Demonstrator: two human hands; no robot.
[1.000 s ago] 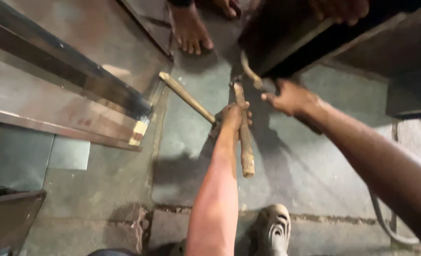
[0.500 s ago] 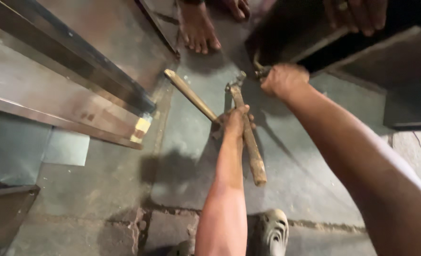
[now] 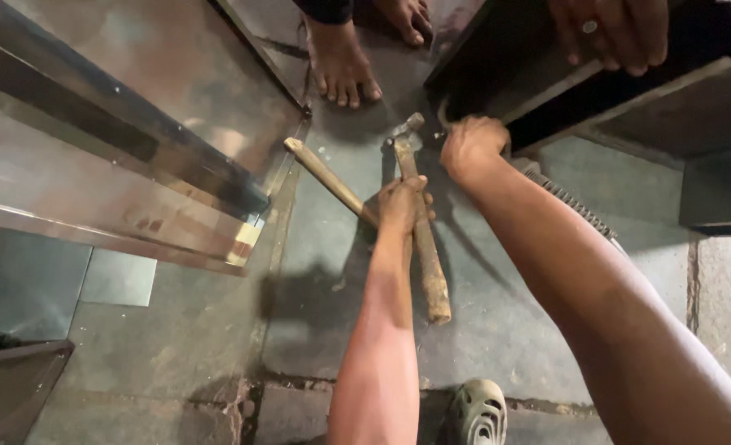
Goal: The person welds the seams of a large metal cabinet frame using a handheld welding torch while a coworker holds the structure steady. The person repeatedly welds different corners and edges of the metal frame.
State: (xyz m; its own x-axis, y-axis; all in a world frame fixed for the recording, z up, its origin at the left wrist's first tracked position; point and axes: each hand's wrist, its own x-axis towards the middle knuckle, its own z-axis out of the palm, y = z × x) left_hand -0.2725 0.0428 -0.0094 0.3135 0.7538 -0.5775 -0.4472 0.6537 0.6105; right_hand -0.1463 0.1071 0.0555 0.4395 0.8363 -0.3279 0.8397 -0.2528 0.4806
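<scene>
— What does the left hand (image 3: 402,202) have?

— It is closed around two wooden handles where they cross above the floor (image 3: 538,330). The hammer (image 3: 419,222) runs through the fist: its small metal head pokes out beyond the knuckles, its long worn shaft trails back toward the wrist. The second handle (image 3: 326,175) slants away to the left of the grip.

— How would the hammer handle?

— Stiff and head-heavy, I judge; the dry, scuffed wood should give good purchase. Held this near the head it sits balanced; nearer the butt it would swing harder.

— And the right hand (image 3: 471,146)?

— Curled shut just beyond the hammer head, against the dark metal cabinet (image 3: 546,78); I cannot tell what it pinches. Another person's hand (image 3: 616,29) rests on the cabinet, their bare foot (image 3: 340,58) beyond.
</scene>
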